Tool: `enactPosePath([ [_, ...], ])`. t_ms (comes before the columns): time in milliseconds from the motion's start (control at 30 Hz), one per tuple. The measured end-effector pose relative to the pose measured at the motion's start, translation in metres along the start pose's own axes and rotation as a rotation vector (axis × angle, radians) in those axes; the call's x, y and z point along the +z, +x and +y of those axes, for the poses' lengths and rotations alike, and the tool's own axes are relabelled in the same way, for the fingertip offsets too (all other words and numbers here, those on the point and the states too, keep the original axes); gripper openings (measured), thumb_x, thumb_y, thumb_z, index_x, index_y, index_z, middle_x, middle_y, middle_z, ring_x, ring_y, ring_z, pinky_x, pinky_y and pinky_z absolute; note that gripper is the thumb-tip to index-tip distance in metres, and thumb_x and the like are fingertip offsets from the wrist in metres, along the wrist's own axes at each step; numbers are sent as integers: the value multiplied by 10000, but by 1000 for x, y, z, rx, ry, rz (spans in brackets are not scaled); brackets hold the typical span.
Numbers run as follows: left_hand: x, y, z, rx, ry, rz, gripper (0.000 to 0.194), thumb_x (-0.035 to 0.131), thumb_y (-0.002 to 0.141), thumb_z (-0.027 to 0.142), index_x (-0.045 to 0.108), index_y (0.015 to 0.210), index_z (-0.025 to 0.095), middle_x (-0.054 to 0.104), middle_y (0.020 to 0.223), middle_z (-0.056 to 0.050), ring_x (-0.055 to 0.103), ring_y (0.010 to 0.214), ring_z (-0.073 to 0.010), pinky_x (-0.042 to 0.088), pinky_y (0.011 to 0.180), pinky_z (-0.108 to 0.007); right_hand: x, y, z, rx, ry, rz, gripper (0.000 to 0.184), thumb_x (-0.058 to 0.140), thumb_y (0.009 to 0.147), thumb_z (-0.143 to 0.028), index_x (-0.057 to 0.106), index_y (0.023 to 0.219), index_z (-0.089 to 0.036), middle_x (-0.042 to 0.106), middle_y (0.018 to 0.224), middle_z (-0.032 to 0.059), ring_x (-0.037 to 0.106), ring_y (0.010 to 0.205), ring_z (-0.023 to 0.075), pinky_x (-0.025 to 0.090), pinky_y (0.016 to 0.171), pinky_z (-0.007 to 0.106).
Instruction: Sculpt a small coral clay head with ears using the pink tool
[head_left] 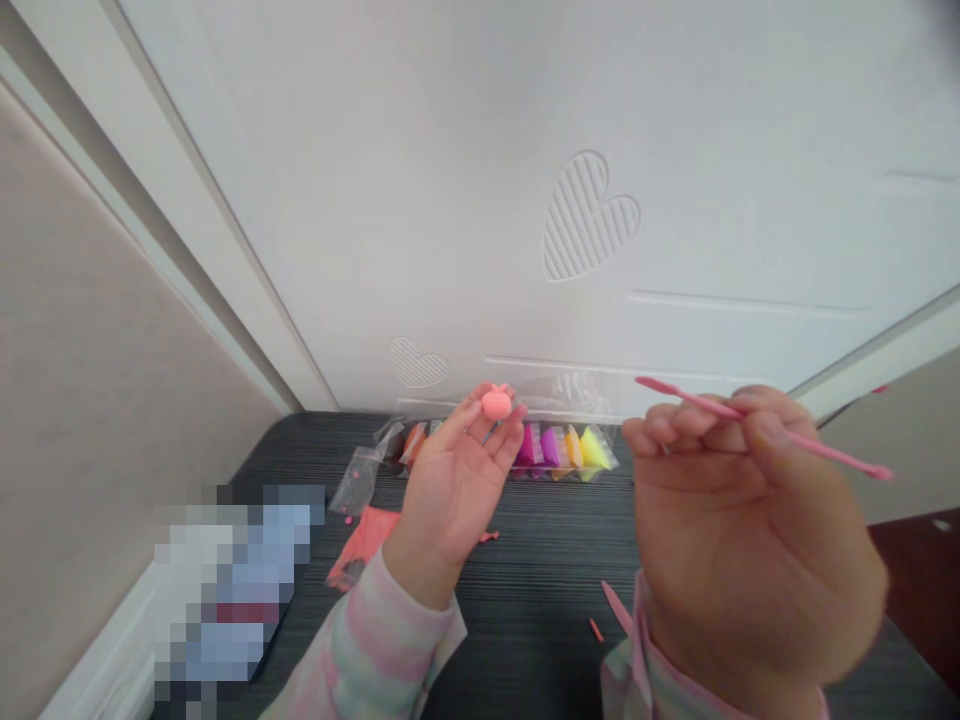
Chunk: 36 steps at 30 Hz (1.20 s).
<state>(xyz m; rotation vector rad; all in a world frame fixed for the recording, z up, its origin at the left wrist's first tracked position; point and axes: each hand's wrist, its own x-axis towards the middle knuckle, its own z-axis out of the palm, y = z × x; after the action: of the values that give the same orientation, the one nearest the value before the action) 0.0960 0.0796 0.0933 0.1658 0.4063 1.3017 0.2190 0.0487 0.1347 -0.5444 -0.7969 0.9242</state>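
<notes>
My left hand is raised palm up over the dark table, its fingertips closed around a small coral clay figure. The figure has a round body with small points on top. Nearer the camera on the right, my right hand pinches a thin pink modelling tool between thumb and fingers. One end of the tool is flattened and the other ends in a small knob. The tool and the clay figure are well apart.
Behind my left hand a clear tray of coloured clay packets stands against the white panel. An orange-pink clay packet, a clear plastic bag and a pink pointed tool lie on the dark table. A blurred-out item is at left.
</notes>
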Motion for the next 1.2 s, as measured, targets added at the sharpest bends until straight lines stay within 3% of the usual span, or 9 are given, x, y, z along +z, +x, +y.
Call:
enactPosePath([
  [267,-2,5,-4,13,1,59,162,487,734,81,583,857,123,637,896,-76,558,964,-161,423,876,-293,-3,5,-1,17,13,50,105,452,738,-163,553,716,-176,519,653,-30,531,613,79,441,584,232],
  [800,3,0,-4,14,10,48,157,477,731,56,598,829,83,641,769,-59,604,812,-129,478,792,-233,-5,5,-1,12,17,35,96,465,725,-163,558,710,-180,523,645,-32,530,613,84,437,580,234],
  [1200,11,-8,2,16,-51,36,149,449,740,58,584,798,78,610,791,-68,585,818,-134,492,756,-221,-5,5,-3,25,42,15,84,474,722,-168,558,725,-171,537,646,-25,524,620,84,428,570,225],
])
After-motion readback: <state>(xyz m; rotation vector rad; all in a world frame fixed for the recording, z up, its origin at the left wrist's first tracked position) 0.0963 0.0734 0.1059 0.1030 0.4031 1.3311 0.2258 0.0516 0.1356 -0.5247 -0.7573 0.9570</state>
